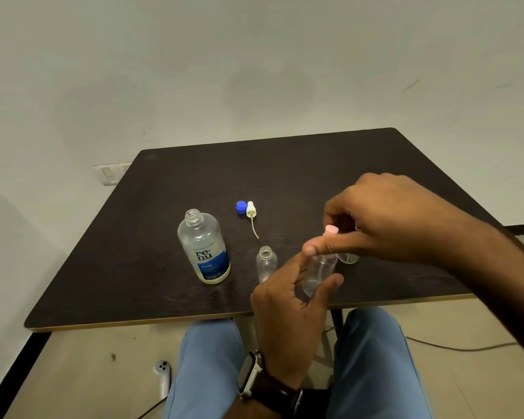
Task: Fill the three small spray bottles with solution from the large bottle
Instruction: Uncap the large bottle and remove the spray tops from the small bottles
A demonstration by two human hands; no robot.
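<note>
Dark desk [164,282]: left hand [288,316] grasping small bottle [318,273]; right hand [384,219] fingers [312,249] pinching pink sprayer [331,229]. Best twisted off slowly, bottle kept upright.

A dark brown wooden worktop [194,182] with a pale edge band stood against a plain off-white wall [254,55]. A white switch plate [111,173] was set low in the wall, just beyond the worktop's far left corner. Below, the floor [97,364] was beige tile with a black skirting strip along its left side. A white handheld controller [163,377] lay on the floor near the left knee of the light blue trousers [372,364]. A thin dark cable [454,347] ran across the floor at the right.
</note>
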